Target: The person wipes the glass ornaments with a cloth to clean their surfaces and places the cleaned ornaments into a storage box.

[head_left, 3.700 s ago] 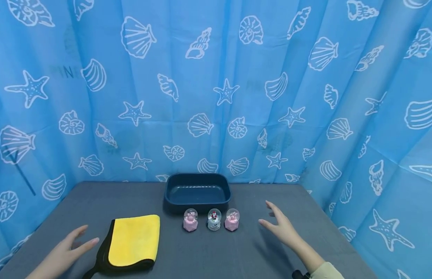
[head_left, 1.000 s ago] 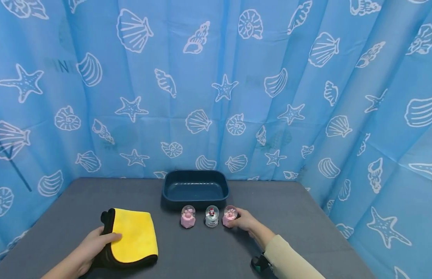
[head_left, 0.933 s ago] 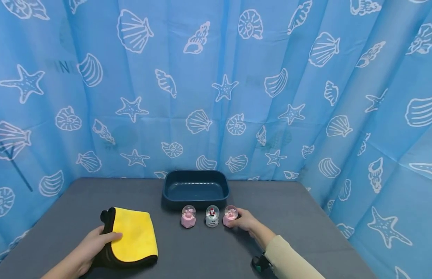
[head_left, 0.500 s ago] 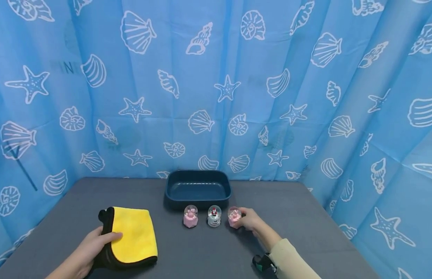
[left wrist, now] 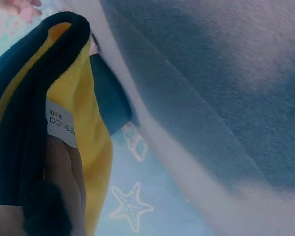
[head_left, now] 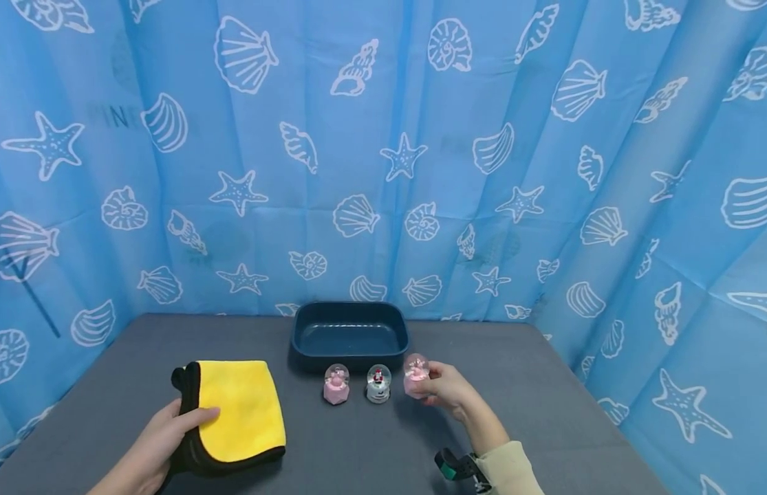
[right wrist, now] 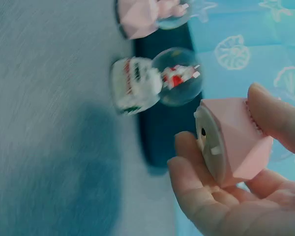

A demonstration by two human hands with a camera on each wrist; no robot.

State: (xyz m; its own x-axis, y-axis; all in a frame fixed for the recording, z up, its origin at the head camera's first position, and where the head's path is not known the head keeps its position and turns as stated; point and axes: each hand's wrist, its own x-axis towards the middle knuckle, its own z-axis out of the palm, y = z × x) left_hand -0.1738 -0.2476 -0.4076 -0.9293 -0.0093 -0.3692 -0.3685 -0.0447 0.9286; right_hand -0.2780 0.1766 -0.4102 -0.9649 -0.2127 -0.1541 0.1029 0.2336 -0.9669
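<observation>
In the head view my left hand (head_left: 162,440) grips the left edge of a folded yellow cloth (head_left: 241,412) with black trim, thumb on top. A label shows on the cloth (left wrist: 78,98) in the left wrist view. My right hand (head_left: 448,388) holds a pink snow globe (head_left: 414,377) by its base, raised off the table. Its underside faces the right wrist camera, the faceted base (right wrist: 238,140) between thumb and fingers. To its left stand a white snow globe with a red figure (head_left: 378,385) and another pink snow globe (head_left: 336,385).
A dark blue rectangular tray (head_left: 352,361) stands at the back of the grey table (head_left: 346,454), just behind the snow globes. A blue curtain (head_left: 383,172) with white shells and starfish hangs along the back and sides.
My right hand reached the right pink snow globe, took hold of it and lifted it off the table. My left hand moved onto the cloth, gripped it and raised it slightly.
</observation>
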